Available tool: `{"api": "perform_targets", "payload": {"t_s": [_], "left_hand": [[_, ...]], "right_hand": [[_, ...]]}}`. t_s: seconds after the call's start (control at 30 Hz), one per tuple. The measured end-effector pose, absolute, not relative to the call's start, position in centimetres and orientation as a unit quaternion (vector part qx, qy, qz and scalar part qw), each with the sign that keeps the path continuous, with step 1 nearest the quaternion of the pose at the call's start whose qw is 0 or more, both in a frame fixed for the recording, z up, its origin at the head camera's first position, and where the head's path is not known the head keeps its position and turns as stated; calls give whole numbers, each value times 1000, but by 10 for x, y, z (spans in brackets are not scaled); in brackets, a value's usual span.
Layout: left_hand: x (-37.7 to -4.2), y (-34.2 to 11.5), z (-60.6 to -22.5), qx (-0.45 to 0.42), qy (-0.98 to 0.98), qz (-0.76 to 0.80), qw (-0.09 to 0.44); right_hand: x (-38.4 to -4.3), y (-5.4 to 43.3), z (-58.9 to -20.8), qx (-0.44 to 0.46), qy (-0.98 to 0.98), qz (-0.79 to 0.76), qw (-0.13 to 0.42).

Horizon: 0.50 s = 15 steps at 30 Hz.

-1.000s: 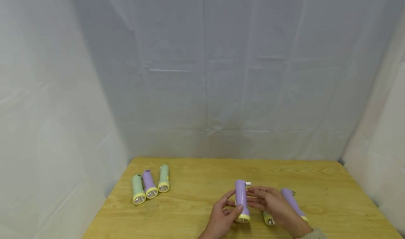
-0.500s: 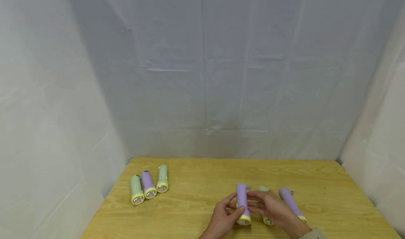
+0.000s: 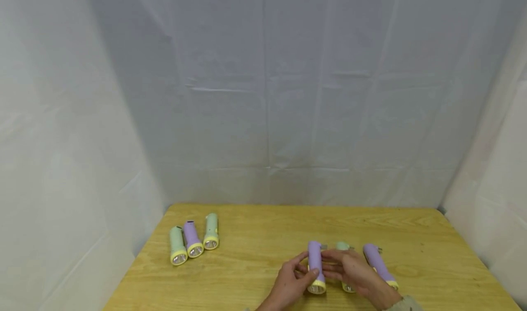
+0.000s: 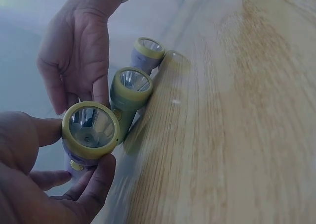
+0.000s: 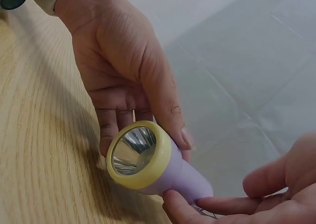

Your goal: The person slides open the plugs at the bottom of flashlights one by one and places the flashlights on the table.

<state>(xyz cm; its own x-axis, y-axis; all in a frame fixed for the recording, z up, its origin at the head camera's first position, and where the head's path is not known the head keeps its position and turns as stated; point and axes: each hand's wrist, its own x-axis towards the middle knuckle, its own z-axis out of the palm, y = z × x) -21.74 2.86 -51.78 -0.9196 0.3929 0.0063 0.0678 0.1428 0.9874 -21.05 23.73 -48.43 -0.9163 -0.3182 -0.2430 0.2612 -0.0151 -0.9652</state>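
Note:
A purple flashlight (image 3: pixel 314 260) with a yellow rim and silver reflector has its lens end toward me. My left hand (image 3: pixel 286 281) grips it near the lens, thumb on one side and fingers on the other. At its far end a small metal plug (image 3: pixel 324 247) sticks out to the right. My right hand (image 3: pixel 359 274) touches the flashlight's right side with extended fingers; in the right wrist view its thumb (image 5: pixel 266 179) is apart from the body. Behind the right hand lies a green flashlight (image 3: pixel 342 246), partly hidden. Farther right is another purple flashlight (image 3: pixel 377 262).
At the table's left lie a green flashlight (image 3: pixel 177 242), a purple flashlight (image 3: pixel 191 234) and a second green flashlight (image 3: pixel 212 227). The wooden table (image 3: pixel 255 238) ends at a grey-white sheet (image 3: pixel 263 119) behind, with pale sheets on both sides.
The held flashlight has lowered slightly toward me, and the right hand has shifted slightly down with it. More of the green flashlight's far end shows behind the right hand.

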Motion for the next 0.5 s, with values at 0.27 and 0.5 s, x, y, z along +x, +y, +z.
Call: {"api": "perform_targets", "payload": {"t_s": [0.27,0.5], "left_hand": [[-219,31,-520,155,749,631,130],[-222,32,-521,162,751,626,133]], "right_hand": [[-212,233,-485,8,675,-711,197],[-215,229,-486,24,680,-703,207]]}}
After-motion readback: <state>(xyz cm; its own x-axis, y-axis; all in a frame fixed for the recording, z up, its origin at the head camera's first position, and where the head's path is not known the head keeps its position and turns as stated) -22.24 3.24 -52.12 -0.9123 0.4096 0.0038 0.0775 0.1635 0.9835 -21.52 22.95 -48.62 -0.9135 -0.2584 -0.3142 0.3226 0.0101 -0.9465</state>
